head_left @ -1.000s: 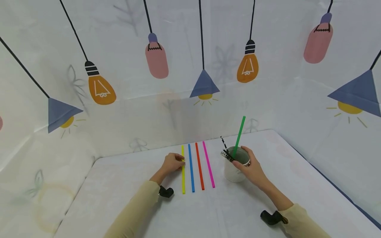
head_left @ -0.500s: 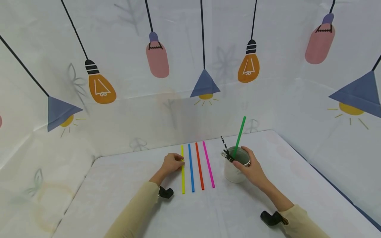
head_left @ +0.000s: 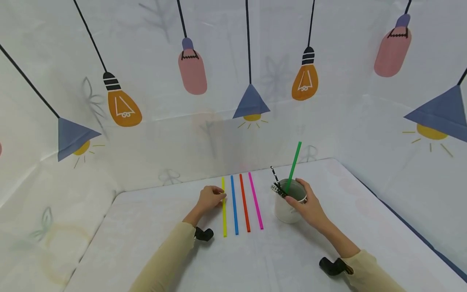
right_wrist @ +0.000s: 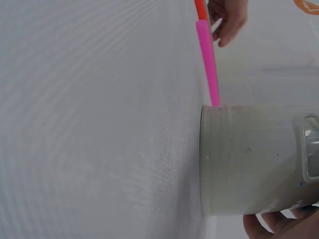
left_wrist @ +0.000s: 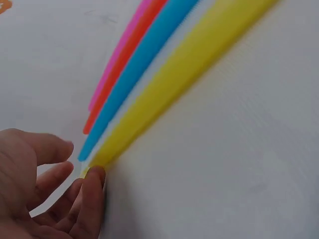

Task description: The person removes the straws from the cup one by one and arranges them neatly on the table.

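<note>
Our left hand [head_left: 209,198] pinches the yellow straw [head_left: 224,211] near its far end; it runs lengthwise toward frame bottom, while our right hand [head_left: 306,207] grips the cup [head_left: 286,213].

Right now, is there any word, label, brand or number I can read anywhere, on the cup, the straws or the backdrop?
None: no readable text in any view.
The cup is plain grey-white, with no label showing.
The yellow straw, blue straw, orange straw, pink straw and green straw are unmarked.
The backdrop carries only lamp and bulb drawings.
</note>
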Available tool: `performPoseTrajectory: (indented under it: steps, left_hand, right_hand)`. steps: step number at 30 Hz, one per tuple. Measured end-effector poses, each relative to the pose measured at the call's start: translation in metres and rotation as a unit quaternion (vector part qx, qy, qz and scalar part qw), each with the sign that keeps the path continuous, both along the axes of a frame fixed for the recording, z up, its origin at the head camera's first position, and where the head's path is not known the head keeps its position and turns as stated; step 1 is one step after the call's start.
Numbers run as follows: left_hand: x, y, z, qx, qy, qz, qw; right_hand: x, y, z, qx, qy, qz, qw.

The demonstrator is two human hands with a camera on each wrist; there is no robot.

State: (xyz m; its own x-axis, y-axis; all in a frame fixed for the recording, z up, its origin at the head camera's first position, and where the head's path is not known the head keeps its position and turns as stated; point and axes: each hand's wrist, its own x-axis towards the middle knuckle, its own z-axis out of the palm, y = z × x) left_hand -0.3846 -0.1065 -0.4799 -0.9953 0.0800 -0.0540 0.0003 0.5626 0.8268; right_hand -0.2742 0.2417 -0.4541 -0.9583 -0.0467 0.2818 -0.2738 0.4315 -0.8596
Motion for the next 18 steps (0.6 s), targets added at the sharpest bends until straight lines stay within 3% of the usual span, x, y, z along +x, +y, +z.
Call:
performPoseTrajectory:
  steps: [4,8,13,18]
  left_hand:
    - [-0.001,0.005,0.007,0.025,0.015,0.013,0.9995]
    - [-0.002,0.017,0.023,0.064,0.034,-0.006,0.9974]
    - [-0.002,0.042,0.056,0.099,0.076,-0.074,0.9894]
    - [-0.001,0.075,0.090,0.088,0.095,-0.142,0.9814]
  right_hand:
    - [0.000,0.001,0.000,-0.001,-0.005,0.001,1.0000]
    - [-0.001,0.002,-0.001,-0.001,-0.008,0.001,1.0000]
    - [-0.002,0.002,-0.001,-0.005,-0.004,0.003,1.0000]
    - [-0.002,0.002,-0.002,-0.004,-0.007,0.004,1.0000]
